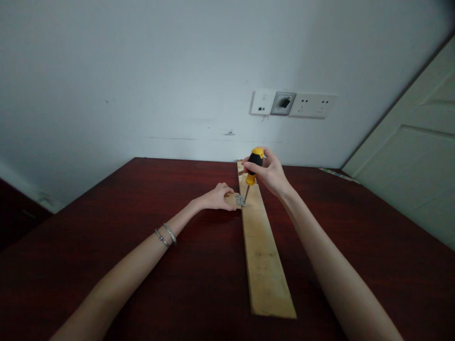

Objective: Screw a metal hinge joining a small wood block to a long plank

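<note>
My right hand (pixel 272 173) is closed around the yellow and black handle of a screwdriver (pixel 255 163). The screwdriver leans slightly, and its tip points down at a small metal hinge (pixel 241 200). That hinge lies across the joint between a long wooden board (pixel 265 251) and a small wooden piece (pixel 232 200). My left hand (pixel 217 196) grips the small piece from the left, thumb and fingers on either side of it. Whether a screw sits under the tip is too small to tell.
The dark red table (pixel 159 279) carries the board and meets a white wall (pixel 159 80). Wall sockets (pixel 313 105) with a dark plug (pixel 285 102) are above its back edge. A pale panelled door (pixel 419 142) stands at the right, near a thin strip (pixel 339 175) on the table.
</note>
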`<control>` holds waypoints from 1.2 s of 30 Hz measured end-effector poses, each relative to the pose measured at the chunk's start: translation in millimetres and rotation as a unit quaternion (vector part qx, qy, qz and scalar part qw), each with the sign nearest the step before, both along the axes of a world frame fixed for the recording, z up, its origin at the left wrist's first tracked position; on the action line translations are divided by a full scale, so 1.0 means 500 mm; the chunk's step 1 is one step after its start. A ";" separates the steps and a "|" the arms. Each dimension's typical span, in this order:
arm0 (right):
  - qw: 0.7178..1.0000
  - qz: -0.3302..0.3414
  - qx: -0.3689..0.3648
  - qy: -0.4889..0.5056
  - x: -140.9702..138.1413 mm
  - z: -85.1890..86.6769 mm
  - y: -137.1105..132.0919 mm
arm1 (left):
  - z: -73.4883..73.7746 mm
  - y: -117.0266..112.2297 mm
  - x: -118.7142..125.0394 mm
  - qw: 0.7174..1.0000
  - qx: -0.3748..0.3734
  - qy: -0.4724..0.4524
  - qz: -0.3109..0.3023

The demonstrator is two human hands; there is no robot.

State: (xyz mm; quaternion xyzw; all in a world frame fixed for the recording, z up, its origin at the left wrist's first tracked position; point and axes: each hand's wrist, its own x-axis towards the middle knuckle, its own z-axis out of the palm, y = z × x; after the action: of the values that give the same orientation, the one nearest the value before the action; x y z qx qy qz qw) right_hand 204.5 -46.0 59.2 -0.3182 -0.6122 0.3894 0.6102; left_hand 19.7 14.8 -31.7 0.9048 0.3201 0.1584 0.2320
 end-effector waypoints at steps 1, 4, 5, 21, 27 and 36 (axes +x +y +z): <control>1.000 -0.005 -0.001 -0.010 -0.002 0.000 0.000 | 0.000 0.000 0.000 1.000 0.000 -0.002 -0.001; 1.000 0.017 -0.004 -0.024 0.001 0.003 0.003 | 0.001 -0.001 0.000 1.000 0.002 -0.006 -0.003; 0.999 0.035 -0.013 -0.013 0.004 0.004 0.005 | 0.000 -0.001 0.000 1.000 0.003 -0.007 -0.003; 1.000 -0.017 0.003 -0.014 -0.005 -0.004 0.001 | -0.006 0.007 -0.002 1.000 0.015 -0.005 -0.009; 0.995 0.080 -0.049 0.027 -0.001 0.010 -0.001 | -0.005 0.006 -0.003 1.000 0.008 -0.011 -0.010; 0.999 0.025 -0.007 -0.043 0.007 0.013 -0.013 | -0.006 0.006 -0.002 1.000 0.010 -0.013 -0.009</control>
State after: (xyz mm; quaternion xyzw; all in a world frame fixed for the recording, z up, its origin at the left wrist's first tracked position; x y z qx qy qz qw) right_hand 207.9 -52.5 65.8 -0.3232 -0.6427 0.3944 0.5717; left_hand 18.6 17.6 -34.7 0.9078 0.3075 0.1708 0.2285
